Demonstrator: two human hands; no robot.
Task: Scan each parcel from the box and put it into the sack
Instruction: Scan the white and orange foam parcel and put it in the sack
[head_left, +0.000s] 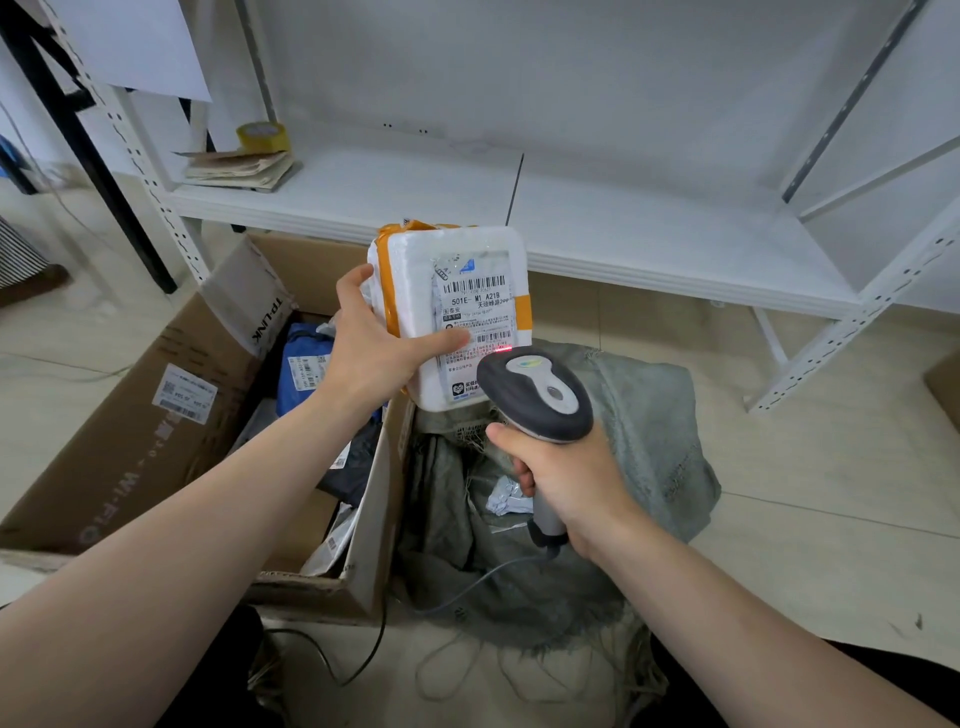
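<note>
Head view, and the scan is on! The left hand (374, 358) holds a white foam parcel (415, 291) bound with orange tape, thumb lying across the shipping label (475, 317), fingers curled round the parcel's left edge. The right hand (566, 488) is wrapped round the handle of the barcode scanner (535, 395), its head aimed up at the label. A red glow (503, 348) sits on the lower barcode, so I judge the read is happening right now. Whether the scanner head touches the foam, I cannot tell.

The parcel hangs in the air above the spot where the cardboard box (130, 441) meets the grey-green woven sack (649, 441). Its long axis runs roughly upright, top tipped a little to the left, label facing the camera.

Here is what the next move turns on: the sack's mouth gapes below and slightly right of the parcel, under the scanner hand, with 1 small silvery packet (506, 493) lying inside. The right hand is nearer the opening but busy with the scanner, so the drop looks like the left hand's job: a short carry down and to the right. The scanner arm stands in that path and may need to swing aside.

Left of the sack, the box holds a blue parcel (304, 364) and some dark ones, so plenty remains to scan. Behind them stands a white metal shelf (623, 234).
</note>
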